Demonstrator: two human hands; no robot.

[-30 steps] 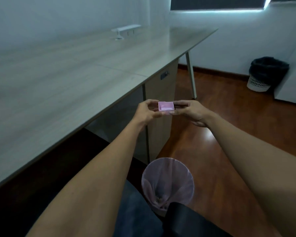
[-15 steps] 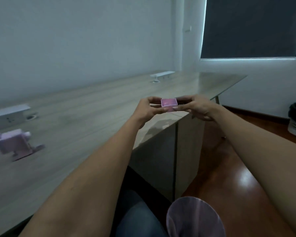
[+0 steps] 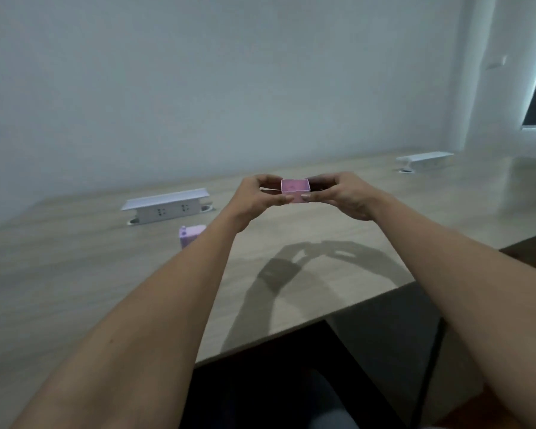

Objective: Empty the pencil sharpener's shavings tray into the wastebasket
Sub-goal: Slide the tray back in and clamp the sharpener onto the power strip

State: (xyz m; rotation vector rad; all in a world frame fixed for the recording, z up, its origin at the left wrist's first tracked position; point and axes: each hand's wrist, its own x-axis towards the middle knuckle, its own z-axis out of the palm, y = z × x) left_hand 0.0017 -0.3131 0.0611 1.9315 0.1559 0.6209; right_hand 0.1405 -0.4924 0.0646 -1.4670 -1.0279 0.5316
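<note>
A small pink shavings tray (image 3: 295, 190), square and thin-walled with its open top facing up, sits in the middle of the frame, pinched between both hands above the pale wood-grain desk (image 3: 75, 274). The left hand (image 3: 257, 199) grips its left side with thumb on the near face and fingers curled over the far edge; the right hand (image 3: 342, 195) mirrors this on the right side. Both forearms are bare and reach in from the lower corners, and both hands are closed on the tray. What lies inside the tray is too blurred to tell. Left of centre, the pink pencil sharpener (image 3: 190, 235) stands on the desk, its right part hidden behind the left forearm. Behind it is a white boxy socket unit (image 3: 164, 207) with a flat lid; a second socket unit (image 3: 426, 159) lies at the upper right. The hands' shadow falls on the desk below them
</note>
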